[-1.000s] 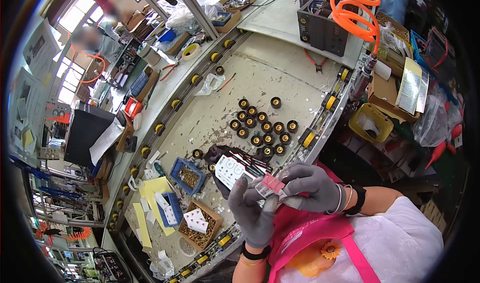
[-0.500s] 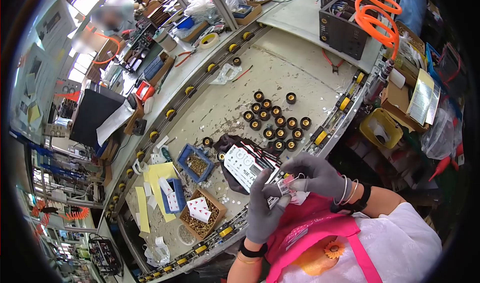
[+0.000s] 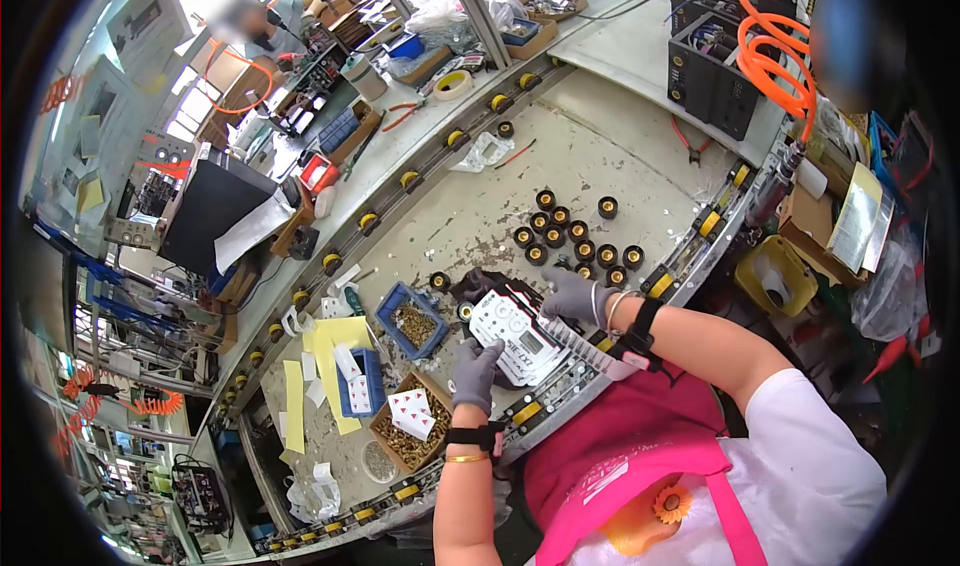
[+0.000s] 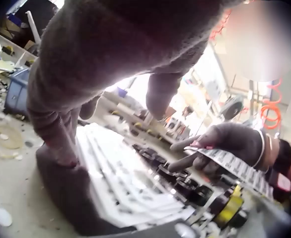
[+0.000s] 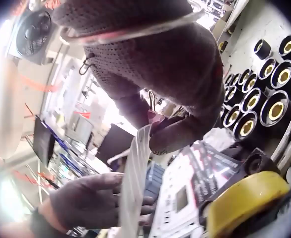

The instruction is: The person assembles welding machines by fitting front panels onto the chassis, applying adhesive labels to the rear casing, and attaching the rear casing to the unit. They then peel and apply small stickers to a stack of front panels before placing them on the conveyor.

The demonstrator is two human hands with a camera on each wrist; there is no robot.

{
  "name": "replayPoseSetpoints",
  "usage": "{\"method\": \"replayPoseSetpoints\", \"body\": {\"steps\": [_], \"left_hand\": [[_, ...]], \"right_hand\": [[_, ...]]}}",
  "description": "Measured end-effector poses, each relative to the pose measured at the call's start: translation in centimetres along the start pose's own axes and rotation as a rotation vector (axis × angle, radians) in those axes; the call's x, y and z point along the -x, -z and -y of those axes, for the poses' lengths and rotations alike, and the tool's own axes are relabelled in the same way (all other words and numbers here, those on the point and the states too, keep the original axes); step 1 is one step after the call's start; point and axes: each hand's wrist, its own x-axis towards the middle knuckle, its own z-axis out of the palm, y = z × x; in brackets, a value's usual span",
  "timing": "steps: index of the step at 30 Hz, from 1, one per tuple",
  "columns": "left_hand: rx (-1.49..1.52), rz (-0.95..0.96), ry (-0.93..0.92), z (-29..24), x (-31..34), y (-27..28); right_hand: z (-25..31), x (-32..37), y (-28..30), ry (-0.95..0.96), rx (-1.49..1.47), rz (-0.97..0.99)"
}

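A stack of printed white panels [image 3: 515,336] with cut-out circles and a small window lies on dark cloth at the table's near edge. My gloved left hand [image 3: 475,374] is at the stack's left side; in the left wrist view its fingertips [image 4: 66,156] touch the edge, with another finger spread above. At the stack's right side, my gloved right hand [image 3: 578,298] pinches a long strip of printed labels [image 4: 240,168] by one end, beside a small pink piece and a metal clip [image 5: 153,100]. The strip hangs toward the apron.
Black round knobs with brass centres [image 3: 578,231] stand beyond the panels. To the left are a blue bin [image 3: 437,338] of small brass parts, a cardboard box [image 3: 446,406] of brass parts with white label cards on top, and yellow paper [image 3: 325,351]. Yellow rollers [image 3: 527,412] line the edge.
Both hands have come apart from the small pink-marked label piece they held together. The left has gone to the panel stack; the right has moved forward over its right side with a label strip.
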Motion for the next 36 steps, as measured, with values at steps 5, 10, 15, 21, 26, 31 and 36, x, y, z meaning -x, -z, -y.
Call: {"method": "replayPoseSetpoints", "body": {"steps": [5, 10, 15, 21, 26, 31, 36], "left_hand": [[-0.124, -0.01, -0.027, 5.2, -4.4, 0.6], [0.184, -0.062, 0.076, 4.6, -4.5, 0.4], [0.324, -0.102, 0.008, 4.5, -4.3, 0.5], [0.468, -0.107, -0.176, 0.2, -0.4, 1.1], [0.539, 0.076, -0.265, -4.9, 4.0, -1.0], [0.544, 0.362, -0.367, -9.3, 7.5, -9.0], [0.35, 0.409, -0.268, -12.1, 11.8, -14.4]], "right_hand": [[-0.9, -1.2, -3.1, 0.056, 0.065, 0.037], [1.8, 1.9, -4.1, 0.13, 0.065, 0.133], [-0.2, 1.0, -4.5, 0.094, -0.334, 0.204], [0.3, 2.4, -1.8, 0.058, -0.446, 0.248], [3.0, 6.7, 0.9, 0.248, -0.513, 0.502], [1.7, 12.5, 5.9, 0.281, -0.173, 0.068], [-1.4, 22.3, 14.1, 0.351, -0.425, -0.193]]}}
